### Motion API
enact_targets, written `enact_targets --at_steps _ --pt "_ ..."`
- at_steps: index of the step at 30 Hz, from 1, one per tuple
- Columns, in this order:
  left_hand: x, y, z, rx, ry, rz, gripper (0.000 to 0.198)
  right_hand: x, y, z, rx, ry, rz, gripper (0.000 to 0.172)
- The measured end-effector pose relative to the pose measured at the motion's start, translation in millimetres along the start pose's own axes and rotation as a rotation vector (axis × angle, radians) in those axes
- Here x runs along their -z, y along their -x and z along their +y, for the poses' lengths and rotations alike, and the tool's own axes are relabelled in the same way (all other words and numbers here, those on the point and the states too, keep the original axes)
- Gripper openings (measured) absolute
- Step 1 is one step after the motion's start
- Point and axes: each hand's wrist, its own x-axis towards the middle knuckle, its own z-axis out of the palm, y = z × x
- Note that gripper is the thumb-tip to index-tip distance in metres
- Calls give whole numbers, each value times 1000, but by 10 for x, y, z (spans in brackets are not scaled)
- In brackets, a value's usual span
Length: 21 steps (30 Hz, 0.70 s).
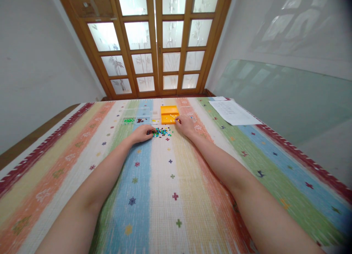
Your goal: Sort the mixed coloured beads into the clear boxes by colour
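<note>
A loose pile of small coloured pieces (163, 132), blue, green, dark and a few yellow, lies on the striped cloth. My left hand (142, 133) rests at the pile's left edge with its fingers curled together; whatever they hold is too small to make out. Just behind the pile stands an open orange box (169, 110) with several white pieces in its near half. At the box's right near corner is my right hand (185, 124), fingers closed in a pinch, their contents hidden. Left of the box, clear containers hold green pieces (129, 120), dark brown pieces (140, 120) and a few yellow pieces (155, 120).
Printed white paper (233, 113) lies at the table's right side. Another clear container with a few small pieces seems to sit behind my right hand. The patterned tablecloth (165, 210) covers the table. Beyond its far edge stand wooden glass-paned doors (156, 56).
</note>
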Motion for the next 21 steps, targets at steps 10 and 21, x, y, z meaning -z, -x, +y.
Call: enact_targets --at_steps 10,21 --pt "-22 -8 16 16 -38 7 22 -8 -1 -6 -7 8 -10 21" --pt "-38 -10 -53 54 56 152 16 -6 10 -7 1 2 -5 21"
